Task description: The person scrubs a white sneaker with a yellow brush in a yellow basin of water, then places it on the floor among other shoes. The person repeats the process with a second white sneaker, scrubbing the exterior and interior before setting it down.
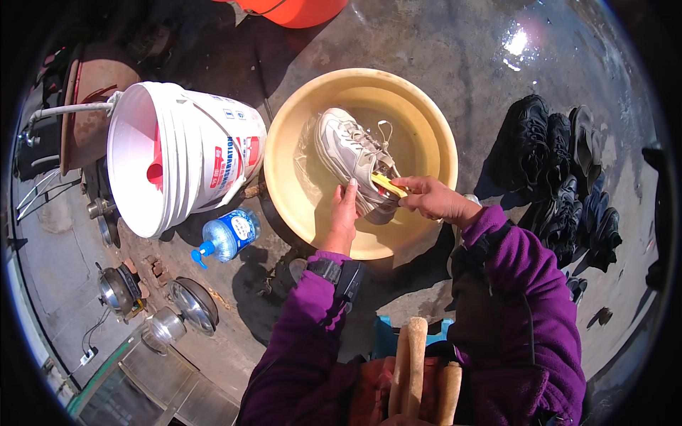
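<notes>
A beige and white lace-up sneaker is held tilted over a round yellow basin, its toe pointing to the far left and its opening toward me. My left hand grips the heel side of the sneaker, thumb along its outside. In my right hand, pinched between thumb and fingers, is a slim yellow tool like a brush handle. Its far end goes into the shoe's opening, so I cannot see any bristles. Shallow water appears to lie in the basin. One lace loop stands up at the shoe's right.
Left of the basin, a white bucket leans on its side, a red object inside. Near it lies a blue-capped pump bottle. Several dark shoes sit at the right. Metal pots are at lower left, an orange-red tub at the far edge.
</notes>
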A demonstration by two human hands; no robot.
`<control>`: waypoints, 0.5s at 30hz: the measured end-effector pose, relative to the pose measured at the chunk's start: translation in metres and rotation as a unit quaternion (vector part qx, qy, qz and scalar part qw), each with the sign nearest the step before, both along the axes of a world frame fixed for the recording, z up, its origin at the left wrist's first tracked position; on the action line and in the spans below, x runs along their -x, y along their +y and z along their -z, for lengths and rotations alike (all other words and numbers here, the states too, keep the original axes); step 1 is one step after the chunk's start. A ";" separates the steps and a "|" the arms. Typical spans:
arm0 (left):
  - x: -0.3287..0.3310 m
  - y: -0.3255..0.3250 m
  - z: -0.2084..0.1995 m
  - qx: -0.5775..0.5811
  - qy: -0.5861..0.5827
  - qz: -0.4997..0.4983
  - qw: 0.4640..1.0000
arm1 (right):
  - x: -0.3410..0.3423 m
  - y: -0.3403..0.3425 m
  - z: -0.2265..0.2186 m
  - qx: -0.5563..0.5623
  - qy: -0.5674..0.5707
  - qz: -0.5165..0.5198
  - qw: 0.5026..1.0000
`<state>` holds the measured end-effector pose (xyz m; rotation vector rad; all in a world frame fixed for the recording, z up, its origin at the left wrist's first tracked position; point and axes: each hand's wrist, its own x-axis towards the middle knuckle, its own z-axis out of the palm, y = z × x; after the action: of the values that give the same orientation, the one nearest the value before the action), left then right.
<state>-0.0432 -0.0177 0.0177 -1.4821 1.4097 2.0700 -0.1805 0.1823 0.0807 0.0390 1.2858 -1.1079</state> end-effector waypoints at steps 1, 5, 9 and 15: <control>-0.002 -0.005 -0.004 -0.017 0.008 -0.027 0.999 | -0.002 -0.004 -0.001 0.003 0.001 0.035 0.999; -0.002 -0.018 -0.015 -0.104 0.108 -0.172 0.974 | -0.003 -0.035 -0.013 0.048 -0.120 0.120 0.984; -0.008 -0.017 -0.022 -0.230 0.207 -0.198 0.930 | -0.010 -0.049 -0.036 0.087 -0.172 0.142 0.971; -0.004 -0.018 -0.036 -0.240 0.207 -0.169 0.933 | -0.006 -0.014 -0.046 0.039 0.098 -0.026 0.994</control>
<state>-0.0388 -0.0355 0.0533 -1.1848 0.6792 2.8074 -0.1743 0.1684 0.1270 -0.1639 1.4081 -1.1364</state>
